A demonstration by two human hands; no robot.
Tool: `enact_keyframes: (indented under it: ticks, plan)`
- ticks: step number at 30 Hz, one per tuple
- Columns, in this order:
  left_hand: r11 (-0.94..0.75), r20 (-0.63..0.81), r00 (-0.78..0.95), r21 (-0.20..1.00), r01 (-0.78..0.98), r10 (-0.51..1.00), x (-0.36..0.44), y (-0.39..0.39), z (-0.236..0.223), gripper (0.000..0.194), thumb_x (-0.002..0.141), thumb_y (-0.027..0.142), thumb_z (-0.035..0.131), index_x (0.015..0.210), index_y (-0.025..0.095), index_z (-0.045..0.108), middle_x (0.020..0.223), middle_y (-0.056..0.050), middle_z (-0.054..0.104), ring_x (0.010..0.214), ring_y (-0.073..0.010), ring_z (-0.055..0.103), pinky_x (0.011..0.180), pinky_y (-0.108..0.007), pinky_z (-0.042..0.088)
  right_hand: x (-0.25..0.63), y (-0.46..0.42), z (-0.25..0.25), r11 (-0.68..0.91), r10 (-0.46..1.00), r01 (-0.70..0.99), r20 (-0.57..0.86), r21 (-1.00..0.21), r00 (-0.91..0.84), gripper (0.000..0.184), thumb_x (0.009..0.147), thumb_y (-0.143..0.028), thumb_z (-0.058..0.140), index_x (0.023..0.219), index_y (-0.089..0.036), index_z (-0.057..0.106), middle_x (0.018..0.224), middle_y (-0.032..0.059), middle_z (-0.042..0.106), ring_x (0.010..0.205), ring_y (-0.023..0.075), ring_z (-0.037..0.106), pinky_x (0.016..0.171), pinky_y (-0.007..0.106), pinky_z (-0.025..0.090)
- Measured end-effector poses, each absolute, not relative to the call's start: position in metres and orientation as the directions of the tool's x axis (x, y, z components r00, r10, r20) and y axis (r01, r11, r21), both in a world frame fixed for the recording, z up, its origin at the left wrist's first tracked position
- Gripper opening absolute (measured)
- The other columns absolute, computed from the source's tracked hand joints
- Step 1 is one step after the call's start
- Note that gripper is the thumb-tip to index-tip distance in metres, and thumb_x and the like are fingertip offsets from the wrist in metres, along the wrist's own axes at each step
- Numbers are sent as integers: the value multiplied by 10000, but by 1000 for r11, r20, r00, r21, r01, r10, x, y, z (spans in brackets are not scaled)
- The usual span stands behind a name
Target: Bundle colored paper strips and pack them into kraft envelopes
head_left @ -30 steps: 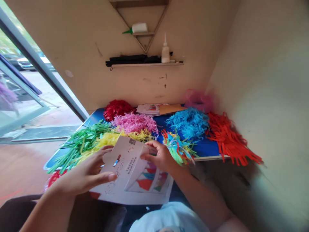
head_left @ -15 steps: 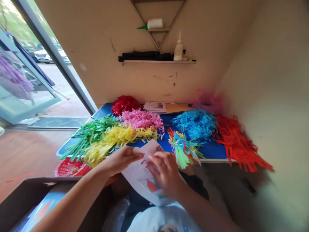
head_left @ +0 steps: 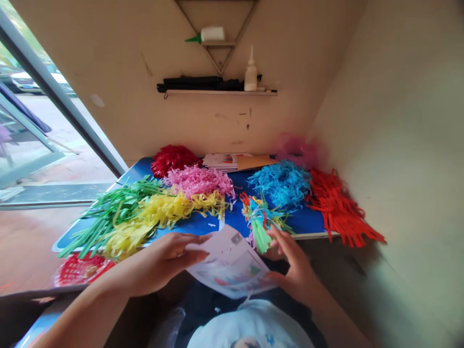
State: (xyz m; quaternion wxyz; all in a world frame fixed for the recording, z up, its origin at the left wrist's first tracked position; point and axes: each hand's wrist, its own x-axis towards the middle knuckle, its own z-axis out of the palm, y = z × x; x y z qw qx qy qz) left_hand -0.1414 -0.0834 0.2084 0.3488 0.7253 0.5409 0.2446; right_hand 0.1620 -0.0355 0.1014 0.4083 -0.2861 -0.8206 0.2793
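Note:
Over my lap is a white printed sheet of paper [head_left: 223, 263] with coloured pictures, curved and tilted. My left hand [head_left: 170, 261] is closed on its left edge, thumb and fingers pinching it. On the other side, my right hand [head_left: 292, 266] is open with its fingers apart. The right thumb lies by the sheet's right edge; whether it touches I cannot tell. Just beyond the right fingertips lies a bundle of mixed-colour paper strips [head_left: 261, 222] at the table's front edge.
The blue table [head_left: 235, 220] bears shredded strips: green [head_left: 119, 203], yellow [head_left: 155, 212], pink [head_left: 199, 180], dark red [head_left: 174, 160], blue [head_left: 281, 183] and red [head_left: 339, 208]. Printed papers [head_left: 224, 161] lie at the back. A red basket [head_left: 78, 268] sits lower left. Glue bottles [head_left: 251, 75] stand above.
My right hand has come off the sheet's middle and opened out to the right. The left hand keeps hold of the sheet, which now lies flatter. The view has turned slightly right.

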Motion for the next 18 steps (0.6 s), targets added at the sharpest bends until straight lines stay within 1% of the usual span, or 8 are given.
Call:
enact_keyframes:
  ticks: [2,3,6,9,12,14,16,18]
  plan:
    - [-299,-17,449,724,622,893,-135,-93,224,224,881,327,599,1037,272,750,1277,-51,679,1109,-246,671,869,-271,541,168,-34,97,588,679,197,347,-784,-647,977,738,-640,713,1525,-238,295,1418,146,522,1226,314,557,968,393,501]
    - [-351,-17,517,716,604,856,-131,-96,231,212,887,313,590,1015,276,755,1318,-50,653,1162,-241,644,897,-264,530,168,-35,96,542,613,150,267,-827,-744,991,741,-658,698,1531,-230,280,1389,137,556,1203,310,577,976,398,496]
    - [-363,-97,659,770,524,745,-119,-101,242,250,859,415,623,997,259,761,1160,-57,735,1057,-242,691,829,-239,543,160,-43,99,423,446,63,147,-904,-883,794,886,-637,530,1519,-208,316,1248,107,656,1089,257,641,957,368,500]
    - [-177,-163,641,885,432,750,-111,-108,227,586,771,712,565,1097,256,734,945,-21,777,812,-238,725,712,-246,548,158,-54,98,433,447,73,144,-898,-883,656,960,-603,400,1472,-192,419,1210,120,663,1084,238,633,966,351,482]
    - [-60,-123,560,953,298,820,-103,-123,195,831,718,863,414,1191,239,689,929,-37,771,852,-280,728,732,-315,562,157,-62,90,432,469,55,172,-900,-866,660,934,-595,474,1461,-200,435,1228,128,651,1089,231,627,958,342,485]
    - [-52,-106,549,963,265,829,-95,-132,179,829,731,856,405,1171,218,697,935,-64,765,925,-298,723,752,-349,570,153,-66,83,433,482,23,210,-901,-850,715,876,-610,563,1445,-191,455,1239,142,639,1096,240,625,958,353,489]
    - [-50,-119,573,962,269,811,-89,-136,172,708,800,784,414,1085,218,731,927,-69,762,923,-272,724,740,-332,577,147,-70,79,441,499,19,227,-897,-836,787,805,-628,646,1430,-180,475,1284,162,610,1145,264,605,992,379,472]
    - [-6,-201,601,946,325,774,-86,-135,173,594,885,681,390,1052,232,741,961,-55,764,922,-234,718,758,-300,579,144,-70,78,437,526,44,215,-898,-823,895,723,-638,722,1442,-173,460,1388,181,537,1261,299,530,1065,408,413]
